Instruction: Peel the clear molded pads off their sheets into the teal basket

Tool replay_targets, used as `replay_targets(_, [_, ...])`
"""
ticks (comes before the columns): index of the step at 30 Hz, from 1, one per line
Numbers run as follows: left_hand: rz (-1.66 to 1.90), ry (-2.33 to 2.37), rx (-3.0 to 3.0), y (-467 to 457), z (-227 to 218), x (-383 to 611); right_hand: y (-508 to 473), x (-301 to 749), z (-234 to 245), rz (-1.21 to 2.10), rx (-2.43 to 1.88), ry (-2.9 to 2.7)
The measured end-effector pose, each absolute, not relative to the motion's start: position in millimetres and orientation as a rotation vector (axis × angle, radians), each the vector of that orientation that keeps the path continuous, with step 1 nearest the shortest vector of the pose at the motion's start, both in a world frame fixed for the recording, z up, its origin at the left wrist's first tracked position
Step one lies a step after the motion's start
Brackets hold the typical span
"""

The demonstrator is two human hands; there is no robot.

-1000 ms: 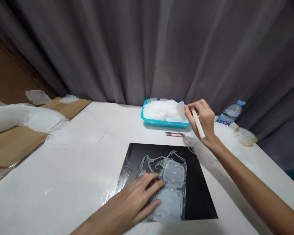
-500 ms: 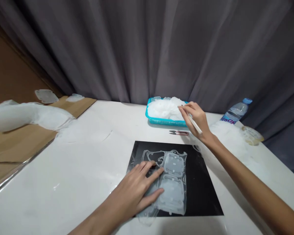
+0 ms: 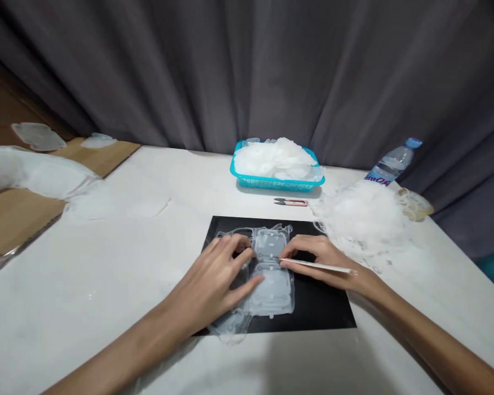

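A translucent molded plastic sheet point(image 3: 271, 291) with rounded-square panels lies on a black mat point(image 3: 321, 312). My left hand point(image 3: 224, 271) rests on its left part, fingers apart and slightly bent, thumb on the lower panel. My right hand point(image 3: 323, 255) is closed around a slim white pen-like tool point(image 3: 319, 266). The tool's tip is at the seam between the two right panels; whether it touches the plastic I cannot tell. Part of the sheet is hidden under my left hand.
Behind the mat stand a blue basket point(image 3: 280, 184) heaped with white pieces and small thread snips point(image 3: 291, 202). A translucent scrap pile point(image 3: 362, 211), a water bottle point(image 3: 391, 163) and a tape roll point(image 3: 415, 204) are at the right. Cardboard point(image 3: 24, 219) with plastic sheets point(image 3: 41, 167) lies left.
My right hand has come from beside the basket down to the plastic sheet, bringing the tool to the panels. My left hand stays on the sheet, its fingers more bent. The view has shifted.
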State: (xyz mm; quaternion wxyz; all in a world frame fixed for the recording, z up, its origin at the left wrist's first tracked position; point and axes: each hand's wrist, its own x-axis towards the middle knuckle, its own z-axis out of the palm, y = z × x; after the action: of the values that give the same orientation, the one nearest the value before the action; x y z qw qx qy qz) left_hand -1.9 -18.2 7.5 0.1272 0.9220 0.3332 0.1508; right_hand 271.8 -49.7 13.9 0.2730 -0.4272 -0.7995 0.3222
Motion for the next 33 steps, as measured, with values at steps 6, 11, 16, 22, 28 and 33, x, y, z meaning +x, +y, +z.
replay_targets(6, [0.458,0.772,2.526,-11.9,2.8,16.1,-47.7,268.3,9.7,0.887,-1.054,-2.188])
replay_targets(11, [0.453,0.829,2.420,-7.2,-1.8,26.1,-49.3,270.6,1.8,0.886,-1.101,-2.149])
replay_targets(16, [0.465,0.788,2.409,0.0,-5.1,28.2,-51.3,270.6,-1.4,0.823,-1.090,-2.193])
replay_targets(22, [0.522,0.777,2.430,0.2,-15.0,26.5,-58.3,262.1,-4.6,0.513,-1.024,-2.286])
replay_targets(28, [0.491,0.785,2.443,1.5,-13.3,25.3,-60.4,261.4,-13.1,0.139,-0.947,-2.423])
replay_targets(33, [0.457,0.797,2.442,1.9,-11.2,24.7,-65.8,267.0,-18.1,0.053,-1.002,-2.449])
